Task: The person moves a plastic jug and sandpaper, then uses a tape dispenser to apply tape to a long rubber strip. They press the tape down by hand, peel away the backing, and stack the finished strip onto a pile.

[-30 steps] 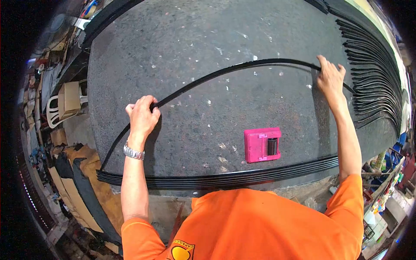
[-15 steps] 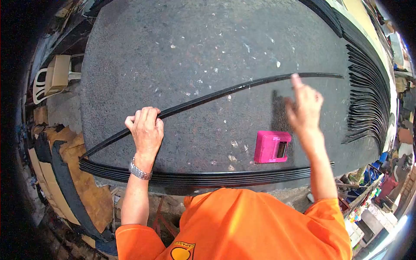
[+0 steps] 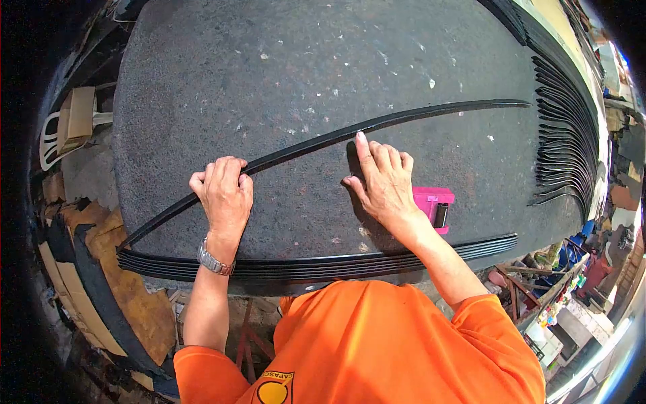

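Note:
A long black strip [image 3: 316,143] lies slantwise over the dark tabletop, bowed from the near left corner up to the far right. My left hand [image 3: 222,192] is closed around its left part, with a metal watch on the wrist. The index finger of my right hand [image 3: 383,174] is stretched out, its tip at the strip's lower edge near the middle; the thumb is spread apart. Behind my right forearm sits a pink plastic box [image 3: 434,198] with a dark window, partly hidden. Several similar strips [image 3: 323,267] lie side by side along the near table edge.
Many dark strips [image 3: 565,135] are stacked in a fanned row along the right side. At left, outside the table, stand a white chair [image 3: 50,141] with a cardboard box [image 3: 79,116] and brown sheet material [image 3: 128,283]. Cluttered shelving [image 3: 538,296] stands at lower right.
My right hand has slid left and slightly down along the strip, from its right part to the middle. My left hand keeps its grip, and the camera view has shifted slightly.

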`<state>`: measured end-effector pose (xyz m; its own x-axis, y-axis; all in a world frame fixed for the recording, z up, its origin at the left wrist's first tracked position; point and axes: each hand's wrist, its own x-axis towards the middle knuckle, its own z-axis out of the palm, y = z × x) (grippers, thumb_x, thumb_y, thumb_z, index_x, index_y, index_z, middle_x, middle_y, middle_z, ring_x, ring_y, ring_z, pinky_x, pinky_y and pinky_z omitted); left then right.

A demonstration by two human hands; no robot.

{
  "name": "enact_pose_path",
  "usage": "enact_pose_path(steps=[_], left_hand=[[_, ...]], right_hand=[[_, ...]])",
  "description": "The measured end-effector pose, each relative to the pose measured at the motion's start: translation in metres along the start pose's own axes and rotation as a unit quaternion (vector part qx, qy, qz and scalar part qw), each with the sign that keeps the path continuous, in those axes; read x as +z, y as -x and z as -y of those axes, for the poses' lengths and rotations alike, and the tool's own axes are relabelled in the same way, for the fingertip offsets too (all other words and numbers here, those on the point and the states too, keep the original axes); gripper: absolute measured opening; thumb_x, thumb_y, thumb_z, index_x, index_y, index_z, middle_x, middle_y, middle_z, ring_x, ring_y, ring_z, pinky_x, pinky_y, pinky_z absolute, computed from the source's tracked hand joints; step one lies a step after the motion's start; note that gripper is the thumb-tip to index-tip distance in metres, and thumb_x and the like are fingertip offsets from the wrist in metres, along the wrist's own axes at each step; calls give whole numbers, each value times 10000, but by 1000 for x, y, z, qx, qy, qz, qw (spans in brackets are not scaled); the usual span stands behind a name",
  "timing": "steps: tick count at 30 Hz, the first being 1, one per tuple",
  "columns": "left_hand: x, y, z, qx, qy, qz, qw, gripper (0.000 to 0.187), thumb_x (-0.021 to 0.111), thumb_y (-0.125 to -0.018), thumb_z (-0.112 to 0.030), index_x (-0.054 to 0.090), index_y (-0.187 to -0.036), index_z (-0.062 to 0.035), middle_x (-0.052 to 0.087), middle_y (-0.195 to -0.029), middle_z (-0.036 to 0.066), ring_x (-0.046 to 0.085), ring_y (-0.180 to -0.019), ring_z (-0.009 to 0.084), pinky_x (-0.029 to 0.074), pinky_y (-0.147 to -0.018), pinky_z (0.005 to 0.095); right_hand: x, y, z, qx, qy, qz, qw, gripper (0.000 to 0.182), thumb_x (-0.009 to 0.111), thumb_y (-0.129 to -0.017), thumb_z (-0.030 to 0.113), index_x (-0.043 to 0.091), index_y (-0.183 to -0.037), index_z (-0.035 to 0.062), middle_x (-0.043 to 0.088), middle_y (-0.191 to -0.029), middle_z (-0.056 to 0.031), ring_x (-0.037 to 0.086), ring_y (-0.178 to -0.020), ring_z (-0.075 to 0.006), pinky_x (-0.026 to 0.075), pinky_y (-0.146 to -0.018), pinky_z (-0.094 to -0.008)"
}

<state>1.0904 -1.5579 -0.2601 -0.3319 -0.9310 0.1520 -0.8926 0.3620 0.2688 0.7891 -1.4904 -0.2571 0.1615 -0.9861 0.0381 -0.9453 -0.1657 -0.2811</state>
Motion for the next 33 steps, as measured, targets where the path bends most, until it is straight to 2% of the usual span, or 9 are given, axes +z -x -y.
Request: enact_pose_path(steps=[7,18,21,33], left_hand=[[1,1,1,-4,1,-2,1000,226,697,-793,-42,673,-1003,-121,688,-1034,8,626,-998,208,346,-937,413],[0,0,1,4,8,-13,1000,209,705,-799,-58,685,-999,-115,690,-1009,3,628,-970,206,350,-940,425],[-1,-1,1,4,10,-15,1000,204,705,-797,-52,686,-990,-114,695,-1006,4,628,-961,205,355,-930,424],[3,1,3,8,5,-19,1000,197,709,-795,-57,681,-982,-112,692,-997,2,624,-955,206,353,-926,421]], right_hand=[[8,-8,10,-28,6,-7,1000,834,774,-853,372,425,-1539,50,537,-1274,-96,521,-1135,-264,357,-933,-481],[21,-24,73,-93,-72,30,993,804,752,-866,372,438,-1535,56,551,-1286,-100,533,-1154,-272,371,-961,-505],[31,-27,87,-119,-99,20,988,800,750,-867,367,437,-1531,48,559,-1270,-107,536,-1149,-270,374,-955,-489],[24,-12,51,-34,-16,-18,999,794,747,-862,398,460,-1520,57,565,-1244,-89,536,-1124,-261,347,-916,-471]])
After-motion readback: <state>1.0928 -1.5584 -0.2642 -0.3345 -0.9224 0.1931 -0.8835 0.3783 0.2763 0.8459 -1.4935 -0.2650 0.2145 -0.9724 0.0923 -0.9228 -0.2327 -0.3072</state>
